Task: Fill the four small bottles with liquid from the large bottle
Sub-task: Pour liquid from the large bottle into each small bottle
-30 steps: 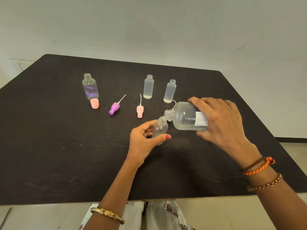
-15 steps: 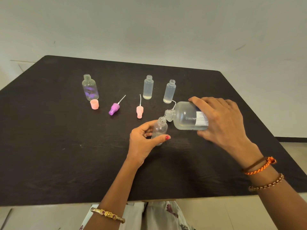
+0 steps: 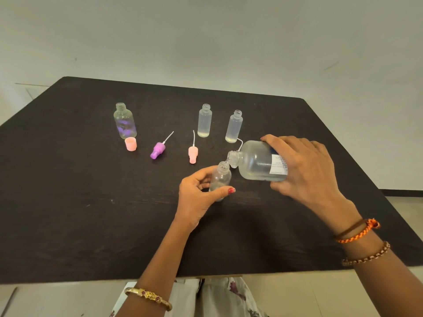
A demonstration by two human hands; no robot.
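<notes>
My right hand (image 3: 304, 172) grips the large clear bottle (image 3: 256, 161), tipped almost flat with its mouth pointing left. That mouth sits right over the neck of a small round bottle (image 3: 220, 177), which my left hand (image 3: 196, 195) holds upright on the black table (image 3: 80, 213). A little liquid shows in the small bottle's base. Two slim small bottles (image 3: 204, 121) (image 3: 234, 126) stand uncapped behind, each with liquid at the bottom. A fourth small bottle (image 3: 124, 121) with a purple tint stands at the back left.
Loose caps lie between the bottles: a pink cap (image 3: 131, 144), a purple spray top (image 3: 158, 151) and a pink spray top (image 3: 193, 154), both with thin tubes. Another thin tube shows behind the large bottle's neck. The table's front edge runs just before my body.
Both hands and the bottles hold almost the same pose; the large bottle stays tipped over the small bottle's neck. Only the view has shifted slightly.
</notes>
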